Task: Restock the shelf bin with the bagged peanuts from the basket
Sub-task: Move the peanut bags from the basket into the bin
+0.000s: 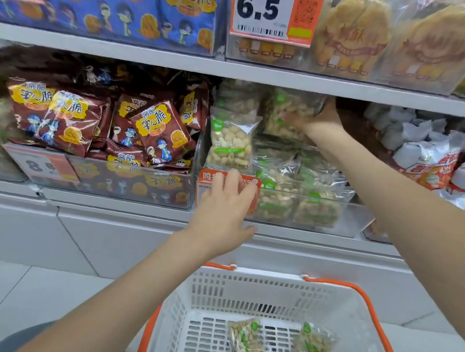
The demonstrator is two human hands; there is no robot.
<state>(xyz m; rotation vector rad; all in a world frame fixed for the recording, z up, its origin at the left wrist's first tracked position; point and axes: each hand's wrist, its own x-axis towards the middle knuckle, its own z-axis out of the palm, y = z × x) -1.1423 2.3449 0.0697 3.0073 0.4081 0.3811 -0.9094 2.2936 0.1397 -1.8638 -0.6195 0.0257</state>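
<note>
The clear shelf bin (351,224) on the middle shelf holds several clear bags of peanuts with green labels. One peanut bag (230,145) stands upright at the bin's left end. My right hand (320,118) reaches deep into the bin's top and grips a blurred peanut bag (287,114) under the shelf above. My left hand (224,205) rests with spread fingers on the bin's front edge, over an orange price tag (254,181), holding nothing. Below, the white basket (246,291) with orange handles holds two peanut bags (246,338) (312,349).
Left of the bin sits a bin of dark red snack bags (98,124) with a price tag (42,165). White and red bags (431,158) lie to the right. The upper shelf carries blue snack bags (127,9), a "6.5" tag (263,11) and rice crackers (397,39).
</note>
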